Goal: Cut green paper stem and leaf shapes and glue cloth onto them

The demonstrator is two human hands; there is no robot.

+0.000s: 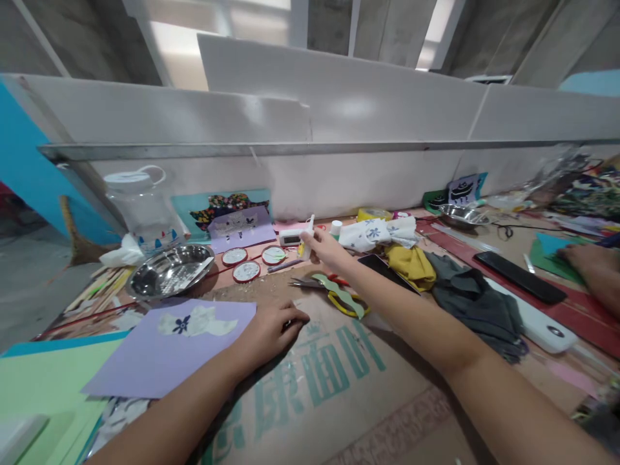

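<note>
My right hand [325,248] reaches to the back of the work surface, its fingers closed around a small white glue bottle [309,234] with a narrow nozzle pointing up. Palm down on the printed cardboard [320,381] lies my left hand [274,328], fingers loosely bent, thumb apart, holding nothing. Beside it is a purple sheet [140,352] bearing a pale patterned cutout [208,323] with a dark flower. Yellow-handled scissors [349,303] rest beneath my right forearm, with a green paper strip [339,294] across them. Three round red-rimmed dishes [247,271] sit left of the bottle.
A steel bowl [169,271] and a clear plastic jug [145,210] stand at left. Yellow cloth [411,266], grey cloth [477,300], a black phone [520,276] and a white power bank-like device [545,326] lie at right. Another person's hand [593,268] is at far right.
</note>
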